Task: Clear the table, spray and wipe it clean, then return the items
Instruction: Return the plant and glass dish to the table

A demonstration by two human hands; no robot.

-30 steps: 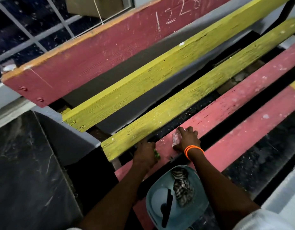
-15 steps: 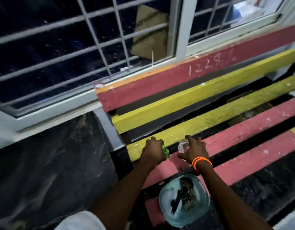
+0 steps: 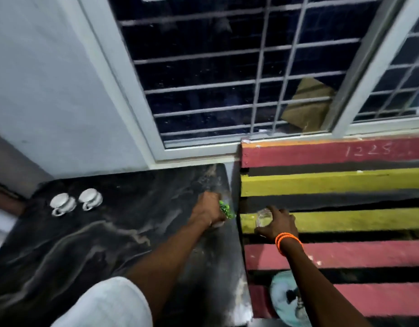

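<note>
My left hand [image 3: 207,210] is closed around a small object with green leaves [image 3: 225,210], held over the right edge of the black marble table [image 3: 86,251]. Over a yellow slat of the painted bench [image 3: 345,220], my right hand [image 3: 278,224], with orange bands on its wrist, grips a small clear glass [image 3: 263,217] from above. Two white cups [image 3: 75,201] lie at the table's far left. On the bench, by my right forearm, rests a pale blue plate [image 3: 282,300] with dark items on it.
The red and yellow slatted bench stands right against the table, with dark gaps between its slats. A barred window [image 3: 239,79] and a white wall [image 3: 50,90] rise behind both. A brown cardboard piece [image 3: 307,105] leans behind the bars.
The view has swung left and up, bringing the table and cups into sight. My left hand has moved from the bench to over the table's edge with the green item. My right hand keeps the glass.
</note>
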